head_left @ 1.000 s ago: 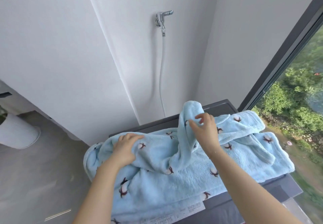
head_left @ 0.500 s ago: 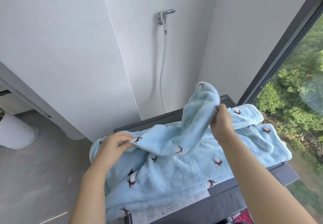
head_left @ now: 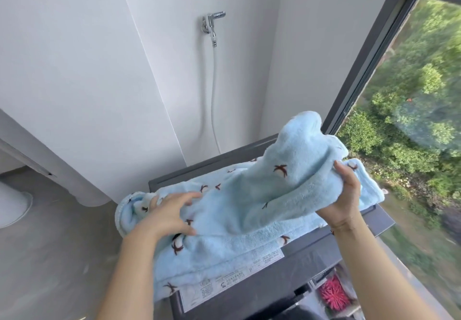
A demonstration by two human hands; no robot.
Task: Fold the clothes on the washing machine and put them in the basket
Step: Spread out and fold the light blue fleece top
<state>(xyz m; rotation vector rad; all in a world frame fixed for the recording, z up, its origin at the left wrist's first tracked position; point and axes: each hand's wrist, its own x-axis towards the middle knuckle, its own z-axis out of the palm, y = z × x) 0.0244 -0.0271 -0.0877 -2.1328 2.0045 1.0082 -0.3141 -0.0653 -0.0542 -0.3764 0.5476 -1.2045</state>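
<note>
Mostly the robe (head_left: 239, 222) lies spread on the washer (head_left: 294, 272), its long axis running left to right across the top. Its right part is raised off the pile toward the window (head_left: 409, 110), pinched in the right hand (head_left: 348, 190), fingers curled round a thick fold. The left hand (head_left: 169, 213) presses flat on the left end, fingers spread. The raised part would likely swing leftward, toward the left hand. No basket is clearly in view.
</note>
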